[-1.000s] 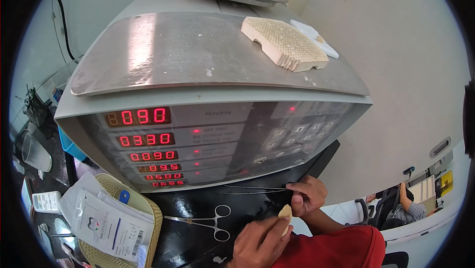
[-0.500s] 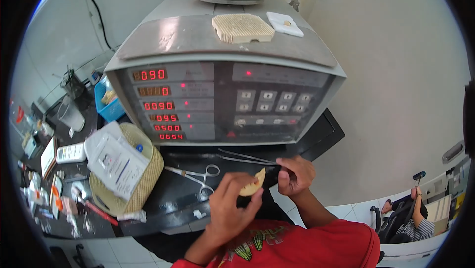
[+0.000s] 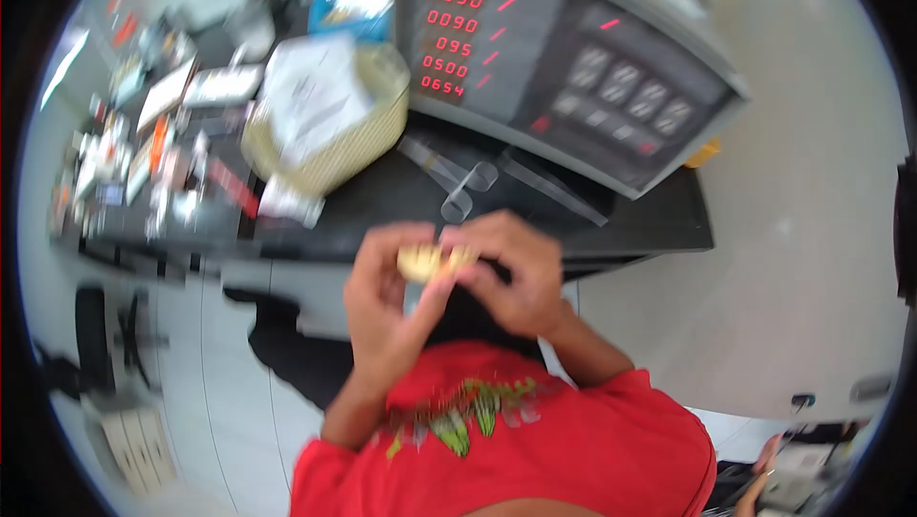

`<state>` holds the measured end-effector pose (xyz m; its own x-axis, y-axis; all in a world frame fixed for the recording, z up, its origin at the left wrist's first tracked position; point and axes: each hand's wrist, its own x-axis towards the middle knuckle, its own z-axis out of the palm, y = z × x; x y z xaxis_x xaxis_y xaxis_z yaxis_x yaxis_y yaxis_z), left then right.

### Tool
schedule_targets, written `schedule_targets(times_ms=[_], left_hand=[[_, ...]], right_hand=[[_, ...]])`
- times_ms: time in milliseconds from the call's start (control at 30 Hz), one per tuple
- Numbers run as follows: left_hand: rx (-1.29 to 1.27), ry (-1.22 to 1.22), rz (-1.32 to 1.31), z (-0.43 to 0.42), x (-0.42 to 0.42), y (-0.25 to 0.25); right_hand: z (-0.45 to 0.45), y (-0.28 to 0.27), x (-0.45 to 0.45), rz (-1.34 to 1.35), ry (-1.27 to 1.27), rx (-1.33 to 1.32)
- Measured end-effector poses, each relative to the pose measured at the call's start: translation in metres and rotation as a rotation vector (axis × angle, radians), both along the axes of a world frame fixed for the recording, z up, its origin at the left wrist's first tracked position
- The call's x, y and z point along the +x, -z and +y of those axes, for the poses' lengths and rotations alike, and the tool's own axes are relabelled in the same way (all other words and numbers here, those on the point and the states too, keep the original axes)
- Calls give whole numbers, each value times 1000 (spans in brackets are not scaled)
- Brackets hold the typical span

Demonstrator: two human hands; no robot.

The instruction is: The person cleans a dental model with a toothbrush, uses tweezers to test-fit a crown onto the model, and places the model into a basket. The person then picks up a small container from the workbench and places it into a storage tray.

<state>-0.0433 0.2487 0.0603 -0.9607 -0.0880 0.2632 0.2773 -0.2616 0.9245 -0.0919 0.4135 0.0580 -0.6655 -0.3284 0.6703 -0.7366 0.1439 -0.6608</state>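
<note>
A pale yellow dental cast is held up in front of the red shirt, blurred by motion. My left hand is closed around its left side, thumb below and fingers above. At the cast's right end, the fingers of my right hand pinch it; any small piece between the fingertips is too blurred to make out. Beyond my hands, a scissor-handled clamp lies on the black bench. Metal tweezers rest to its right, apart from both hands.
A grey furnace with red digits stands at the back of the bench. To its left are a woven basket with paper packets and a blue basket. Small items clutter the far left. Another person's arm shows at lower right.
My right hand has come left to the cast, away from the tweezers' end. The view has turned and tipped downward. The furnace's second display line went from 0 to 0330.
</note>
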Motion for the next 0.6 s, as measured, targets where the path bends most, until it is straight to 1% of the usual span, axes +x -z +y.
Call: schedule_targets(times_ms=[33, 67, 167, 267, 367, 467, 500, 567, 600], left_hand=[[27, 22, -34, -9, 2, -2], [29, 3, -35, -16, 6, -3], [52, -18, 31, -34, 10, 2], [34, -40, 53, -53, 15, 4], [57, -84, 25, -71, 21, 5], [24, -134, 119, -92, 21, 12], [3, -144, 119, -101, 22, 16], [-38, -163, 121, -119, 22, 23], [-97, -181, 119, -128, 20, 23]], right_hand=[[-7, -5, -1, 19, 4, -7], [-13, -2, -1, -35, -41, -43], [-34, 1, 2, -134, -124, -144], [-53, 4, 1, -122, -155, -139], [-73, 1, 3, -151, -164, -94], [-94, -3, -1, -45, -200, -1], [-102, -8, -1, 6, -189, 57], [-117, -12, -1, 5, -212, 136], [-123, -9, -2, -24, -236, 141]])
